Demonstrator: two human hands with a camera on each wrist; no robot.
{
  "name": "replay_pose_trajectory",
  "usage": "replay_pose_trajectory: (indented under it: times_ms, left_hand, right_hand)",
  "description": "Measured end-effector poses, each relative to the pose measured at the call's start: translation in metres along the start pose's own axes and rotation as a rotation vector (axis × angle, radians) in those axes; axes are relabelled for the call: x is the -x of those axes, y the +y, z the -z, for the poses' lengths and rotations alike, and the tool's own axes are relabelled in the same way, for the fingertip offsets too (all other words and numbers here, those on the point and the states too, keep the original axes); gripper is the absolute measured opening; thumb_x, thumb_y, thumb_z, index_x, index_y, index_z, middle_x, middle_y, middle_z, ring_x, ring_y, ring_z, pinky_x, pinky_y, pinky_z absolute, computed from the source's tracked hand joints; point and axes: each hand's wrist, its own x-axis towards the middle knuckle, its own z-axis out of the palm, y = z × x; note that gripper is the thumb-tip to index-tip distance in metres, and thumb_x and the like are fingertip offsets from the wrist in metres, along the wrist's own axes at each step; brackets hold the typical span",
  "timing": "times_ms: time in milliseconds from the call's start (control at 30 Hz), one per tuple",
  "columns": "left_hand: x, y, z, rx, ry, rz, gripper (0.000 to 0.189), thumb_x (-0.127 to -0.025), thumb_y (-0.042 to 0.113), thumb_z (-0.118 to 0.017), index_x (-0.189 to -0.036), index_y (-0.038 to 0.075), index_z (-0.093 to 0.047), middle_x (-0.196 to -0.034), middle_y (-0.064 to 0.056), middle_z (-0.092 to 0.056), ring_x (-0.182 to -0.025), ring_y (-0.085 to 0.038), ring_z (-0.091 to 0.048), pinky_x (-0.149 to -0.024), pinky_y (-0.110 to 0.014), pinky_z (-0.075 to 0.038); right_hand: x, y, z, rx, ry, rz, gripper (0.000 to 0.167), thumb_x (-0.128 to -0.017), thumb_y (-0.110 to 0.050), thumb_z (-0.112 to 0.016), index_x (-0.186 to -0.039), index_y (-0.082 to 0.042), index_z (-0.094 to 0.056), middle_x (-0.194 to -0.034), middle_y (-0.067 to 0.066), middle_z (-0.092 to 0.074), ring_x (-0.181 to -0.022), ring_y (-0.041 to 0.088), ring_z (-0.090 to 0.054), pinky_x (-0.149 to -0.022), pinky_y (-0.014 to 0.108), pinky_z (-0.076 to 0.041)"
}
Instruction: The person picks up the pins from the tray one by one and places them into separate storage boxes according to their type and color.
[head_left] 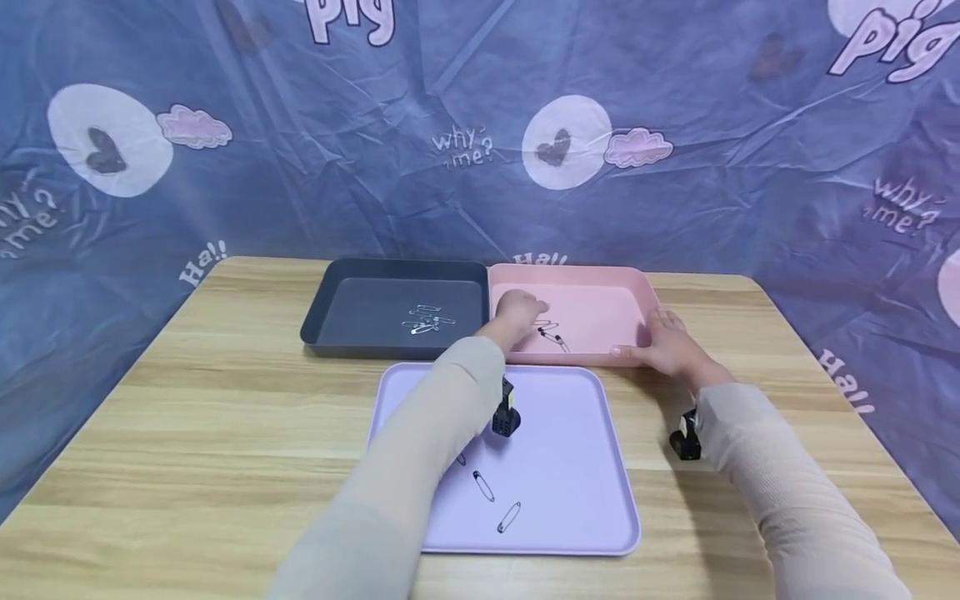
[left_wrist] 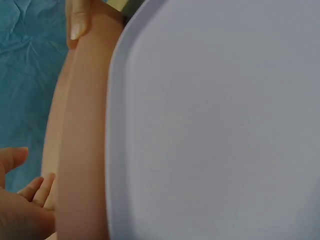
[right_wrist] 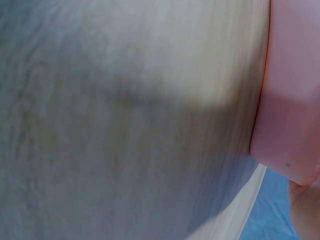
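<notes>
My left hand (head_left: 519, 312) hovers inside the pink tray (head_left: 592, 361), over its left part. In the left wrist view its thumb and fingers (left_wrist: 42, 192) are spread apart, with nothing seen between them. Below and right of it lie several safety pins (head_left: 553, 337), some with black heads, partly hidden by the hand. At the tray's front right corner, my right hand (head_left: 670, 346) grips the wall, thumb over the front rim and fingers along the right side. Only part of that hand (right_wrist: 306, 207) shows in the right wrist view, beside the pink wall.
Left of the pink tray, a dark grey tray (head_left: 360, 312) holds a cluster of silver safety pins (head_left: 426, 321). In front, a lavender tray (head_left: 555, 467) carries loose safety pins (head_left: 483, 486), partly covered by my left sleeve. A printed blue cloth (head_left: 337, 167) hangs behind the wooden table (head_left: 187, 400).
</notes>
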Motion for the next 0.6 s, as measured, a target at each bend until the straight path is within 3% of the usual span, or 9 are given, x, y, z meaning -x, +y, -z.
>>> replay_pose_trajectory:
  times_ms: [67,133,233,333,600]
  left_hand:
    - [0.056,0.031,0.029,0.076,-0.044,0.018,0.036,-0.079,0.023,-0.061,-0.109,0.005,-0.058,-0.107,-0.006,-0.056,-0.096,-0.019,-0.053,-0.078,-0.030,-0.044]
    - [0.092,0.051,0.049,0.108,-0.089,0.033,0.033,-0.081,0.020,-0.059,-0.109,0.004,-0.057,-0.107,-0.008,-0.055,-0.095,-0.021,-0.053,-0.078,-0.031,-0.044]
    - [0.108,0.056,0.064,0.090,-0.131,-0.018,0.031,-0.081,0.022,-0.059,-0.107,0.005,-0.059,-0.103,-0.007,-0.057,-0.094,-0.019,-0.053,-0.077,-0.029,-0.044]
    - [0.115,0.058,0.072,0.092,-0.163,-0.049,0.032,-0.082,0.021,-0.059,-0.108,0.003,-0.058,-0.105,-0.007,-0.057,-0.096,-0.020,-0.053,-0.079,-0.028,-0.043]
    - [0.128,0.056,0.088,0.230,-0.270,-0.032,0.034,-0.083,0.015,-0.057,-0.112,-0.001,-0.052,-0.112,-0.011,-0.054,-0.103,-0.022,-0.051,-0.085,-0.026,-0.041]
  right_hand:
    - [0.001,0.001,-0.001,-0.006,0.001,-0.004,0.113,-0.071,-0.061,-0.054,-0.130,0.015,0.006,-0.134,0.034,0.006,-0.122,0.046,0.006,-0.098,0.053,0.001]
    - [0.001,0.001,-0.001,-0.014,0.005,-0.002,0.113,-0.071,-0.061,-0.054,-0.130,0.014,0.006,-0.134,0.034,0.007,-0.122,0.046,0.006,-0.098,0.053,0.001]
    - [0.000,0.001,0.000,-0.010,0.008,0.003,0.113,-0.071,-0.061,-0.054,-0.131,0.014,0.006,-0.134,0.033,0.007,-0.122,0.046,0.006,-0.098,0.053,0.001]
    - [0.000,0.001,0.001,-0.008,0.005,0.004,0.113,-0.071,-0.062,-0.053,-0.131,0.013,0.006,-0.134,0.033,0.008,-0.122,0.046,0.006,-0.098,0.052,0.001]
    - [0.002,-0.002,0.002,0.006,0.004,0.008,0.111,-0.072,-0.061,-0.052,-0.130,0.015,0.006,-0.133,0.035,0.006,-0.122,0.046,0.005,-0.098,0.052,0.001]
